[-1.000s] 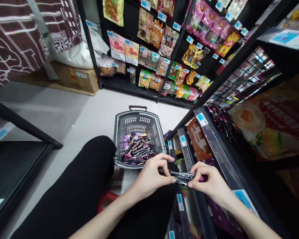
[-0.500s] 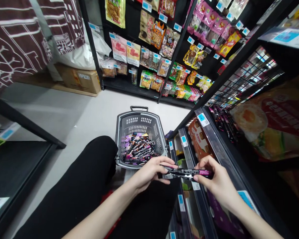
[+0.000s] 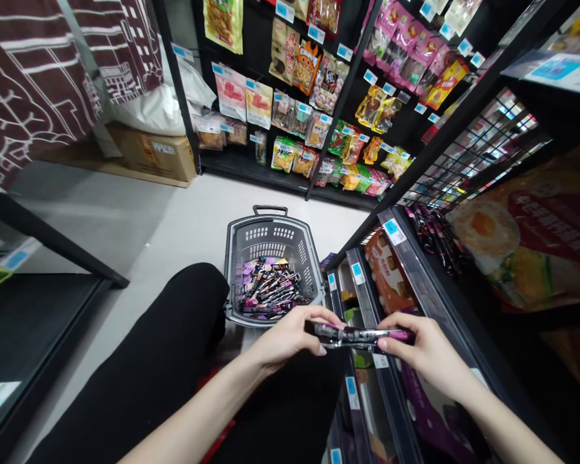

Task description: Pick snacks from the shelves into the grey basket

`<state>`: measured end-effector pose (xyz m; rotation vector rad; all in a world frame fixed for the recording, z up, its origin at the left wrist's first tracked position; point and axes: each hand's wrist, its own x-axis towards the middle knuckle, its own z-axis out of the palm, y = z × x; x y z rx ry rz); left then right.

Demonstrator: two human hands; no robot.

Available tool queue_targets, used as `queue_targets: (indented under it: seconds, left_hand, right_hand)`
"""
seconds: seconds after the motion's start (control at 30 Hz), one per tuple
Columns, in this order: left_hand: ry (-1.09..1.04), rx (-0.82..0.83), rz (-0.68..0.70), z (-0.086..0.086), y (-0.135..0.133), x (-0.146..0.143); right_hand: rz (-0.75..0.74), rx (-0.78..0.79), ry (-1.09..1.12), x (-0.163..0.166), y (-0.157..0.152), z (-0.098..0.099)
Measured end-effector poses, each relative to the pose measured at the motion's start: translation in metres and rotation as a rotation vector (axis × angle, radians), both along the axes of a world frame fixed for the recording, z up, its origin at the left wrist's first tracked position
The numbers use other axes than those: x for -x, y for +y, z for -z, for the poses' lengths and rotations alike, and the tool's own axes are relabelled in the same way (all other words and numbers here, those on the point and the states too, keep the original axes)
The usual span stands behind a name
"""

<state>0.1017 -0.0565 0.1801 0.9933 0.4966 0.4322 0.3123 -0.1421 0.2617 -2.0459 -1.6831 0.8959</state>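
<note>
My left hand [image 3: 290, 338] and my right hand [image 3: 423, 351] hold a small bundle of long black and purple snack sticks [image 3: 360, 335] level between them, fingers pinched on either end. The bundle hangs just in front of a grey plastic shopping basket [image 3: 270, 235] on the floor, which holds several more of the same sticks [image 3: 269, 290]. To the right of my hands run the black front rails of low shelves [image 3: 406, 270] with blue price tags.
My black-trousered knee [image 3: 174, 348] fills the lower left. A wall rack of hanging snack bags [image 3: 319, 84] stands beyond the basket. A cardboard box [image 3: 154, 151] lies on the floor at the back left. A dark shelf [image 3: 38, 309] runs along the left.
My hands have drawn apart along the stick bundle and lifted it slightly. The right hand has slid out to the bundle's right end.
</note>
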Motion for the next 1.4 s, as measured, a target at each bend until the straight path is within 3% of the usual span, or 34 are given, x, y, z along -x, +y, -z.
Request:
queue_targets:
  seconds: [0.17, 0.33, 0.6, 0.67, 0.73, 0.83, 0.97, 1.2, 1.4]
  left_hand:
    - [0.013, -0.137, 0.03, -0.005, 0.0, 0.003]
    - [0.002, -0.089, 0.107, -0.008, -0.003, 0.005]
    - [0.064, -0.046, 0.118, -0.011, -0.003, 0.008]
    - [0.049, -0.031, 0.181, -0.01, 0.0, 0.012]
    - [0.054, -0.014, 0.33, -0.009, 0.002, 0.015]
    - [0.113, -0.168, 0.543, -0.007, 0.002, 0.016]
    - [0.195, -0.447, 0.486, -0.008, -0.007, 0.01]
    - [0.145, -0.173, 0.369, -0.005, -0.015, 0.001]
    - [-0.069, 0.053, 0.462, 0.004, -0.01, -0.001]
  right_hand:
    - [-0.002, 0.005, 0.024, -0.007, 0.001, -0.001]
    - [0.09, 0.105, 0.223, -0.002, -0.001, 0.001]
    - [0.013, 0.16, 0.329, -0.006, 0.003, -0.01]
    - [-0.017, 0.199, 0.344, -0.007, 0.003, -0.013]
    - [-0.033, 0.241, 0.371, -0.007, 0.001, -0.014]
    - [-0.037, 0.266, 0.405, -0.004, -0.003, -0.012]
    - [-0.044, 0.277, 0.491, 0.0, -0.005, -0.006]
    - [0.197, 0.106, 0.657, -0.007, 0.003, 0.008]
    - [0.21, 0.051, 0.721, -0.008, 0.003, 0.006]
